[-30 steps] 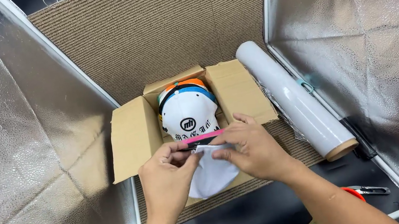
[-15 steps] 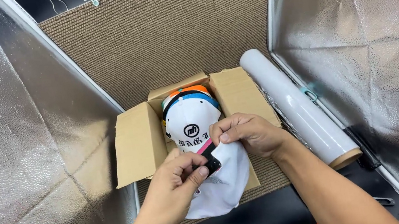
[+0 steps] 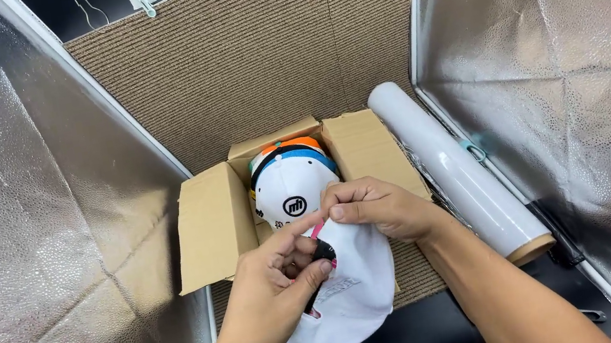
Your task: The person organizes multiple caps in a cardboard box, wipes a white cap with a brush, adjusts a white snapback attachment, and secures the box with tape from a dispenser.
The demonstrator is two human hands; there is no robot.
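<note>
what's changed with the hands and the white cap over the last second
The white cap was turned and drawn toward the person. The left hand now pinches its black strap; the right hand shifted onto its top edge. Cardboard box, stacked caps and film roll stayed put.

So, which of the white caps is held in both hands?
The white cap in front of the cardboard box, gripped by left hand and right hand; the other white cap sits inside the box.

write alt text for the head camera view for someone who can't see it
Two bare hands, the left hand and the right hand, pinch the black and pink strap of a white fabric cap over an open brown cardboard box holding a stack of caps. A white roll of plastic film lies to the right on brown ribbed matting, between silver foil walls.
</note>
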